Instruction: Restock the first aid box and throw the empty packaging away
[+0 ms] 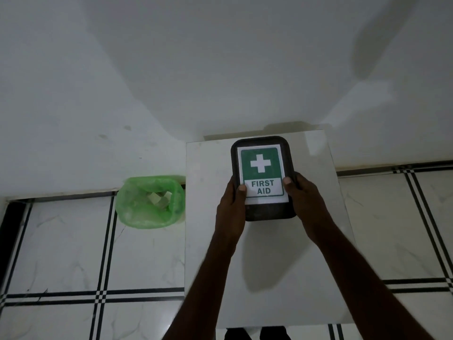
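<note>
The first aid box (pixel 261 155) is a dark rounded box with a green and white "FIRST AID" label on its closed lid. It rests on the far half of a small white table (pixel 210 241). My left hand (pixel 231 207) grips its near left side, thumb on the label. My right hand (pixel 304 202) grips its near right side, thumb on the lid too. To the left on the floor stands a bin (pixel 137 212) lined with a green bag, and pale crumpled packaging (pixel 159 198) lies inside it.
A white wall rises just behind the table and bin. The floor (pixel 61 241) has white marble-look tiles with black stripes on both sides of the table. My feet show under the table's near edge.
</note>
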A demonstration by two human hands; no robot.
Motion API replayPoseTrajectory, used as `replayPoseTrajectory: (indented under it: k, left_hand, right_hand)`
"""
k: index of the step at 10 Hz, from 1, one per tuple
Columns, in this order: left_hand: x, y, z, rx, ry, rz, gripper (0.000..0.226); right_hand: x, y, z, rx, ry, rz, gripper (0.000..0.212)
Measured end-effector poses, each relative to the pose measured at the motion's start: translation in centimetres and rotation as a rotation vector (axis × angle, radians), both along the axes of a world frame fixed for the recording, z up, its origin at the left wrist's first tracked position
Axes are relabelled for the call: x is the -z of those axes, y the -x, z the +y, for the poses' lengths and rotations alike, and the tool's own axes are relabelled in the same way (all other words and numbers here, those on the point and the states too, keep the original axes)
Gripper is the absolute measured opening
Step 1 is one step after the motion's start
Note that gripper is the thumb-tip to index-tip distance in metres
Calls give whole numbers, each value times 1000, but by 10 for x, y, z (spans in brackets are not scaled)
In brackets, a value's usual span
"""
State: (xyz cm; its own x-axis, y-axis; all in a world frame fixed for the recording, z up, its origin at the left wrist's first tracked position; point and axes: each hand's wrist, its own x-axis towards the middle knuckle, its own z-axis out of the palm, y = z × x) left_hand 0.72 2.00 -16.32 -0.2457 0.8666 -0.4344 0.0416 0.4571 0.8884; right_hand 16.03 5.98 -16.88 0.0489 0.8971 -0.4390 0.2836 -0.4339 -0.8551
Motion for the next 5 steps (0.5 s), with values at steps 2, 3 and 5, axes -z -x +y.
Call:
replayPoseTrajectory:
  k: [2,3,5]
  left_hand:
    - [4,-10,27,3,-14,7,43]
    - [-1,-9,26,-11,9,11,37]
    - [-45,8,18,-156,-153,465,31]
  right_hand:
    - [6,-5,26,-15,-22,-15,33]
    - [3,-10,26,-29,0,-19,36]
    - [-42,-21,26,-45,-141,-304,54]
